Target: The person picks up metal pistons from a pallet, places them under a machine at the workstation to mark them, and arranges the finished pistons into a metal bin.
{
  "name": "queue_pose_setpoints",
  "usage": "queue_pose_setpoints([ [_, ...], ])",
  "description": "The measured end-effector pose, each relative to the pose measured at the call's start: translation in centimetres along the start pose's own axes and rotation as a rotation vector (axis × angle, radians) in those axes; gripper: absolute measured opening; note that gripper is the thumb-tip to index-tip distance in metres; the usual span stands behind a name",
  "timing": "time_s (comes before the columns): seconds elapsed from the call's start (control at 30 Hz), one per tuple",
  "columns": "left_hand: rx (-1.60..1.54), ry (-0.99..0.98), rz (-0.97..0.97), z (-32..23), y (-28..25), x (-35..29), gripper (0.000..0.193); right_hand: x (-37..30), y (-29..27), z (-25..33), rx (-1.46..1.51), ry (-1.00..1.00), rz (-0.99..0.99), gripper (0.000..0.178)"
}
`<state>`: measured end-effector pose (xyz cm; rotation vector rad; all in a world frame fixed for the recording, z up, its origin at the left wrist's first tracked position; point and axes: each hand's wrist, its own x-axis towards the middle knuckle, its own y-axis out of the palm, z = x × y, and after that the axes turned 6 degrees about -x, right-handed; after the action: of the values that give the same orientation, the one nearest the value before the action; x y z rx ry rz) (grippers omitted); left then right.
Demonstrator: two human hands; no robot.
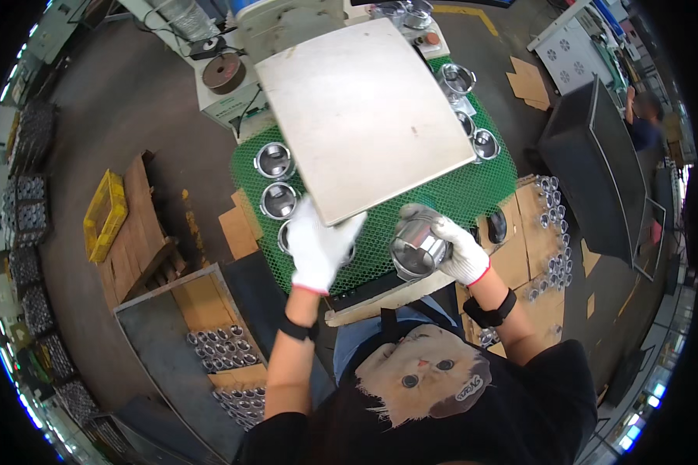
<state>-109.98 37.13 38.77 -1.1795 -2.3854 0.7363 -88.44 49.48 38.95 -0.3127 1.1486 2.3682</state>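
My right hand [461,252], in a white knit glove, grips a shiny cup-shaped metal part [419,246] that looks like a piston. It is tilted above the near edge of the green mesh mat [380,203]. My left hand [323,246], gloved too, is over the mat's left near side, beside the corner of a large white panel [364,116]. Its fingers are smeared by motion, so their grip is unclear. Similar metal parts stand left of the panel, one [274,161] farther back and another [279,201] nearer; others are partly covered by my left hand.
More metal parts [485,144] stand on the mat's right side. A grey bin [171,353] at the lower left holds rows of them, and cardboard [520,256] on the right carries several. A dark cart [593,170] and a yellow crate [106,215] flank the bench.
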Motion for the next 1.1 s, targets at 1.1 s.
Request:
queue_pose_setpoints([
  [1.1, -0.405, -0.812, -0.368, 8.9, -3.6, -28.2, 0.092, 19.7, -0.3, -3.0, -1.934, -0.688, 0.076, 0.065],
])
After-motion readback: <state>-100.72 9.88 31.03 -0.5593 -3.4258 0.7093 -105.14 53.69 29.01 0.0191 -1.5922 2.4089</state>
